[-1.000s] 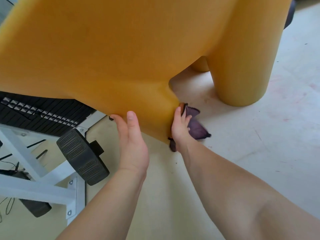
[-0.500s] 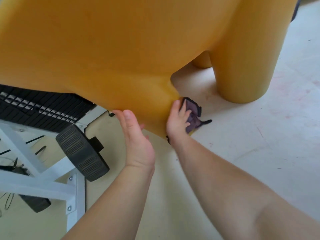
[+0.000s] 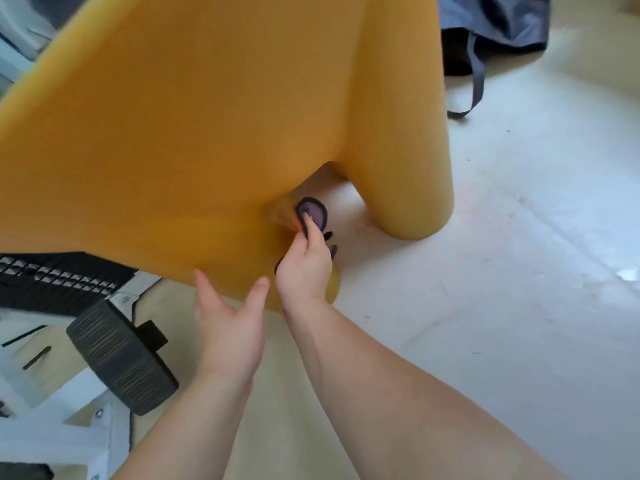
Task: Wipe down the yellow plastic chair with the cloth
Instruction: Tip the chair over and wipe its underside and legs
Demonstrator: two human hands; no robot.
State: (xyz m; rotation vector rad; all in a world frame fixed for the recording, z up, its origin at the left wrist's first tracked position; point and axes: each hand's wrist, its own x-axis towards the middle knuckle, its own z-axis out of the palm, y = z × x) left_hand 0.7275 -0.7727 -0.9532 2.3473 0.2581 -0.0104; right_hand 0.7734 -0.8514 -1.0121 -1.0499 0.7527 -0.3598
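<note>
Wiping: right hand (image 3: pixel 304 268) grips the purple cloth (image 3: pixel 313 211), pressed on the yellow plastic chair (image 3: pixel 207 133).
Left hand (image 3: pixel 228 327): spread, fingers straight, fingertips at the chair's lower edge.

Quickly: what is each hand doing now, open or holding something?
Left hand: open, fingers straight, at the yellow chair's lower edge.
Right hand: gripping the purple cloth against the chair.
</note>
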